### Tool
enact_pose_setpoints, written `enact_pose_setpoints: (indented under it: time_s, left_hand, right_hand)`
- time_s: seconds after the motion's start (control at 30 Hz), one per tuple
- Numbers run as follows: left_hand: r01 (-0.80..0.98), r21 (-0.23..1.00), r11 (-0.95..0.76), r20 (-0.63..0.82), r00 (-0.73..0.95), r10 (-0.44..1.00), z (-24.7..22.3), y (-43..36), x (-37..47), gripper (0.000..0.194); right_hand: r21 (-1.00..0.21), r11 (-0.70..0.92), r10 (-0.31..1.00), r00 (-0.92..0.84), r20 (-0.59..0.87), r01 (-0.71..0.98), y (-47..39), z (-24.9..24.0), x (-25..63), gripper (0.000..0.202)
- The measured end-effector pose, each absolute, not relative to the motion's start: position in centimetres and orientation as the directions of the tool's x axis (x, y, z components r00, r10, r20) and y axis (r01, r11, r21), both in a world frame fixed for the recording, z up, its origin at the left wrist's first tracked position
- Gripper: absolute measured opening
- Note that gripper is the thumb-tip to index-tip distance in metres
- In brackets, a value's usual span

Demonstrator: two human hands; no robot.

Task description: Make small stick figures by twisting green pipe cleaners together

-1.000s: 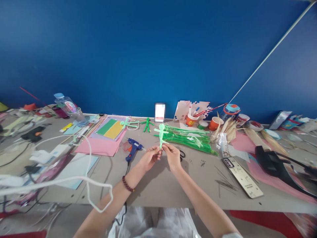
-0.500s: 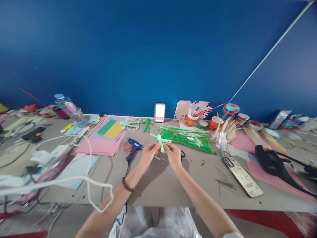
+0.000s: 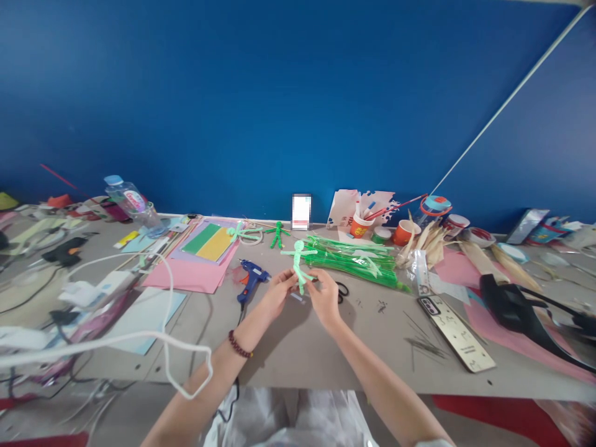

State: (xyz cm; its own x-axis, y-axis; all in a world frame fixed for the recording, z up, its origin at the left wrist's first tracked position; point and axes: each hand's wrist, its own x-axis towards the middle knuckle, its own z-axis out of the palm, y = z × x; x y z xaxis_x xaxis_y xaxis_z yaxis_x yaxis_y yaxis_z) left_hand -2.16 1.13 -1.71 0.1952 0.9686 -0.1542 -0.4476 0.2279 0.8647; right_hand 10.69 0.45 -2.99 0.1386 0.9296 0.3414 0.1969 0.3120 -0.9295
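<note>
While the left hand (image 3: pixel 280 293) and right hand (image 3: pixel 325 297) pinch the pale green figure (image 3: pixel 298 262) near its legs, between the front and back edges of the surface (image 3: pixel 302 357), its long axis points toward the back edge, neither hand clearly nearer.

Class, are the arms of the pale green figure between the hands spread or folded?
Spread: the pale green figure has both arms reaching out sideways below its head.

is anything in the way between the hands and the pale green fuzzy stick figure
Nothing visible: the left hand and right hand both hold the pale green fuzzy stick figure at its legs. The black looped scissor handles lie beside the right hand, not between.
</note>
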Motion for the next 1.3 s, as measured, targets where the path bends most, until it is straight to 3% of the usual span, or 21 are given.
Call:
enact_pose_setpoints:
  time_s: [0.17, 0.27, 0.37, 0.47, 0.57, 0.7, 0.83, 1.07, 1.3]
  left_hand:
    - [-0.464, 0.864, 0.197, -0.105, 0.217, 0.971, -1.5, 1.0, -1.8, 0.022]
    - [-0.474, 0.855, 0.212, -0.091, 0.265, 0.96, -1.5, 1.1, -1.9, 0.02]
    - [-0.485, 0.845, 0.227, -0.096, 0.281, 0.955, -1.8, 1.2, -2.0, 0.02]
    - [-0.485, 0.85, 0.204, -0.104, 0.226, 0.969, -2.2, 1.4, -2.1, 0.023]
    - [-0.454, 0.875, 0.17, -0.097, 0.18, 0.979, -2.5, 1.5, -2.0, 0.023]
    - [-0.417, 0.888, 0.194, -0.107, 0.224, 0.969, -2.5, 1.5, -2.3, 0.02]
    - [-0.421, 0.884, 0.202, -0.095, 0.262, 0.96, -2.3, 1.6, -2.7, 0.019]
    - [-0.389, 0.916, 0.102, -0.04, 0.164, 0.986, -2.3, 1.5, -2.4, 0.028]
    - [-0.393, 0.92, 0.004, 0.025, 0.067, 0.997, -2.9, 1.5, -1.9, 0.028]
  right_hand:
    - [-0.99, 0.073, 0.988, 0.146, 0.055, -0.123, 1.1, -3.3, 10.2, 0.017]
    - [-0.961, 0.008, 0.995, 0.098, -0.019, -0.275, 1.2, -3.1, 10.0, 0.025]
    - [-0.947, -0.019, 0.997, 0.065, -0.042, -0.321, 1.2, -3.0, 10.1, 0.029]
    - [-0.966, 0.021, 0.993, 0.118, -0.01, -0.259, 1.2, -3.0, 10.3, 0.03]
    - [-0.989, 0.12, 0.976, 0.195, 0.102, -0.084, 1.0, -2.9, 10.6, 0.027]
    - [-0.946, 0.29, 0.922, 0.222, 0.316, 0.145, 0.7, -2.4, 10.8, 0.019]
    - [-0.898, 0.382, 0.888, 0.184, 0.422, 0.218, 0.5, -2.1, 10.9, 0.011]
    - [-0.94, 0.327, 0.935, 0.108, 0.336, 0.093, 0.4, -2.4, 10.7, 0.01]
    - [-0.982, 0.188, 0.971, 0.154, 0.183, -0.02, 0.7, -2.6, 10.6, 0.015]
